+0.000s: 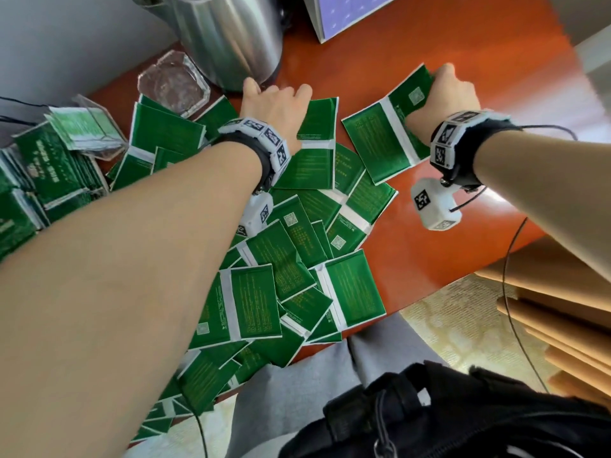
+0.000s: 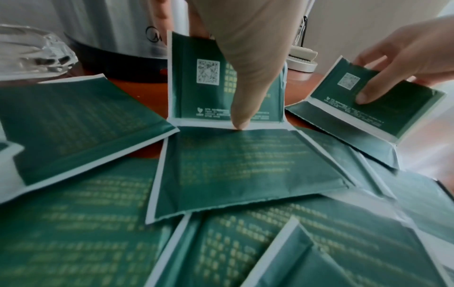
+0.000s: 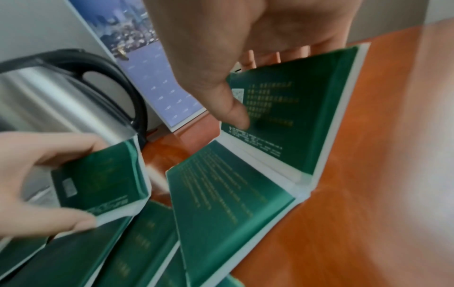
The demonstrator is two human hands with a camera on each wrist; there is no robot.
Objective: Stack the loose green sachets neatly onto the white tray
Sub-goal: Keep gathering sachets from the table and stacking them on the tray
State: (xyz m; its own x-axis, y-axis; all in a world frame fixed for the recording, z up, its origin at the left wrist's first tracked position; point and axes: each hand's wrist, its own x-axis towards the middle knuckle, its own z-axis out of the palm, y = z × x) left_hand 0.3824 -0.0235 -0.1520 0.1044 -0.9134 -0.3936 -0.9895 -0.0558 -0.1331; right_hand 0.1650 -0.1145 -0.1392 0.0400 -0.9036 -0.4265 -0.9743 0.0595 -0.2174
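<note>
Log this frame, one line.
left hand: pinches folded green paper sachet | right hand: pinches second green sachet | loose pile on orange wooden table | tray: unseen

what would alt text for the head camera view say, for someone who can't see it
Seen from above, a person's left hand and right hand each grip the far end of a folded pair of green sachets on an orange table. More sachets lie in a loose pile below, near a steel kettle.

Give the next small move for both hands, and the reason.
Probably lift both clear: the left hand pinches one folded green sachet, the right hand pinches another sachet, and each has its lower half on the table.
</note>
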